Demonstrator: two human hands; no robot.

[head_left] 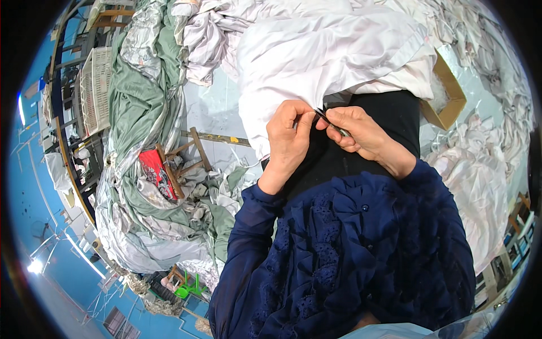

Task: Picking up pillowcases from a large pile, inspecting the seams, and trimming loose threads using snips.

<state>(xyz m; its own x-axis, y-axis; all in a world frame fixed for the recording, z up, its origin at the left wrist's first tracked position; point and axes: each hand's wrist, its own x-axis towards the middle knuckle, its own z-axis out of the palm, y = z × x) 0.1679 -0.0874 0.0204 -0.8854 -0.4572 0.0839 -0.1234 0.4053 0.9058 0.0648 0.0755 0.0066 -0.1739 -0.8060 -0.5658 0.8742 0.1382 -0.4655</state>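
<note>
A large white cloth [333, 51] spreads over the table ahead and drapes toward my lap. My left hand [289, 135] is closed in a pinch at its near edge, thumb against fingertips. Close beside it, my right hand [364, 131] is wrapped around a small pair of dark thread snips [323, 115]. Their pointed blades aim up and left, at the cloth next to my left fingertips. My right fingers cover most of the handle. Whether a thread lies between the blades is too small to tell.
An open cardboard box [453, 95] with clear plastic inside stands at the right. Green and white cloth [138, 96] is heaped along the left, around a wooden stool with a red patterned seat [157, 172]. More pale cloth [468, 181] piles up at the right. A white plastic basket [96, 93] stands far left.
</note>
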